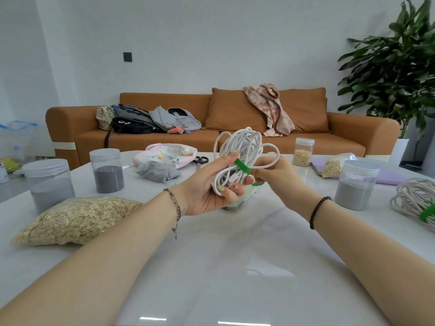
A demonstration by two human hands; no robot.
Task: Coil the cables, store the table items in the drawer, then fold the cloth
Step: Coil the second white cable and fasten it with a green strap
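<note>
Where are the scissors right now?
In the head view, the scissors lie on the far side of the table, left of centre, beside the pink cloth and behind the raised left hand.

Four jars (107, 170), two cable coils (244, 158)

One head-worn camera looks forward and slightly down across the table (216, 267), close above both forearms.

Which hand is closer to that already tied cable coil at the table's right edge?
Right. The right hand is at the table's middle, pinching the green strap on the held cable bundle, with a grey jar between it and the tied coil. The left hand grips the bundle farther left.
</note>
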